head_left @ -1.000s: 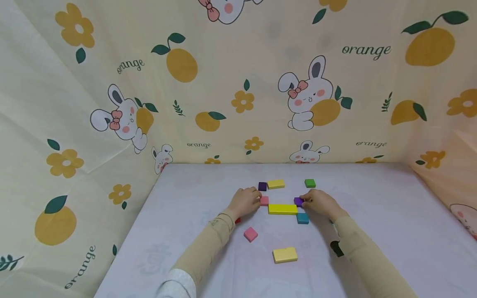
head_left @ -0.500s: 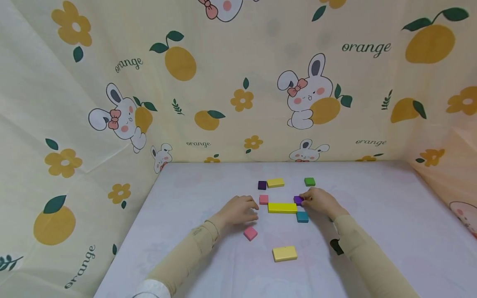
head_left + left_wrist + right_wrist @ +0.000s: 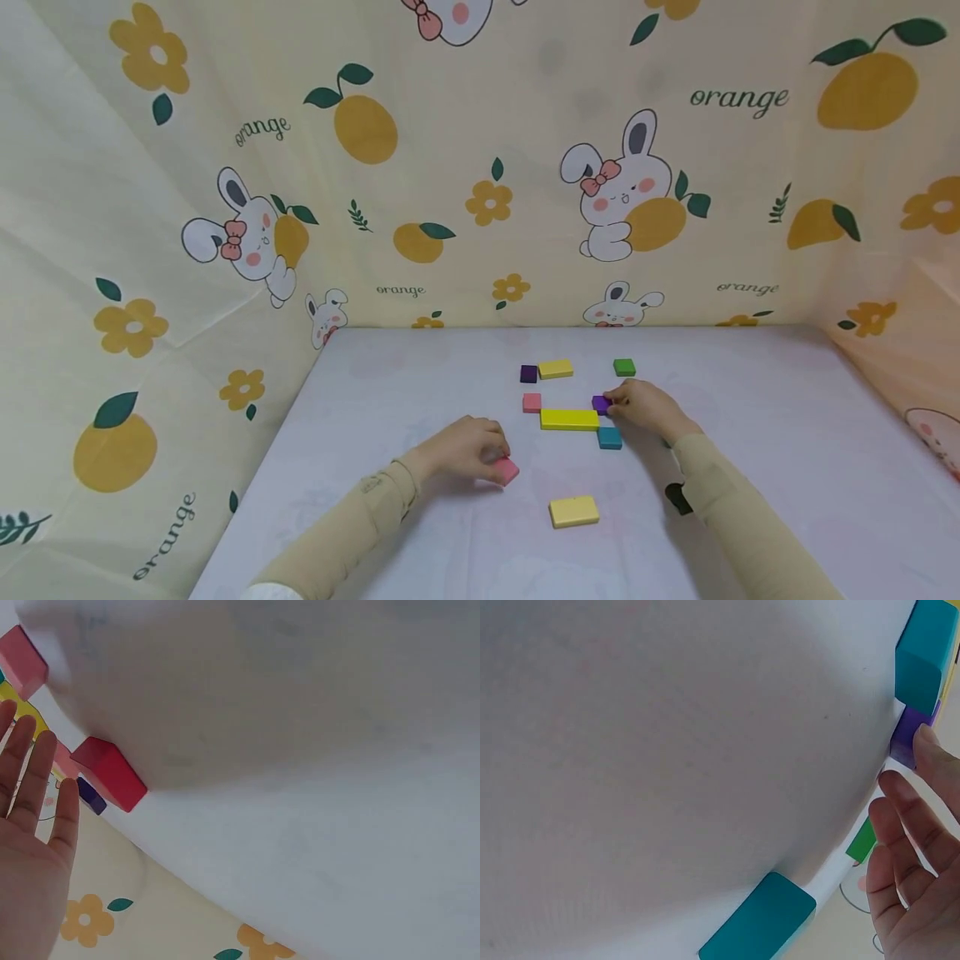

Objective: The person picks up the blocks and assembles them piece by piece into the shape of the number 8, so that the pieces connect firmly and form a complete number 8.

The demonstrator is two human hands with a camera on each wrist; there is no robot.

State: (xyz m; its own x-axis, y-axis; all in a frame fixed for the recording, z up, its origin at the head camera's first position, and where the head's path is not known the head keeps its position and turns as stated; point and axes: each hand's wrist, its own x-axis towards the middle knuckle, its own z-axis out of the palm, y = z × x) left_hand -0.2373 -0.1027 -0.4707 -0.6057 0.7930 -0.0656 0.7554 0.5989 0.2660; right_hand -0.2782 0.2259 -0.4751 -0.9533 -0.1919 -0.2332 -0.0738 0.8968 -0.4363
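My left hand (image 3: 463, 448) is at a pink block (image 3: 510, 472) in the head view, pinching it between thumb and fingers on the table. In the left wrist view its other fingers extend past a red block (image 3: 112, 774), which the hand hides from the head view. My right hand (image 3: 648, 408) pinches a purple block (image 3: 601, 404) at the right end of a long yellow block (image 3: 568, 420). A teal block (image 3: 610, 438) lies just below that end. Another pink block (image 3: 532, 403) stands at the long block's upper left corner.
Farther back lie a dark purple block (image 3: 528, 374), a pale yellow block (image 3: 556, 369) and a green block (image 3: 624, 367). A second pale yellow block (image 3: 573, 512) lies nearer. Another teal block (image 3: 759, 921) shows in the right wrist view. A printed cloth (image 3: 450, 167) encloses the table.
My left hand has left the pink block beside the long yellow one, moved down toward me and taken hold of the nearer pink block. The right hand stays on the purple block.
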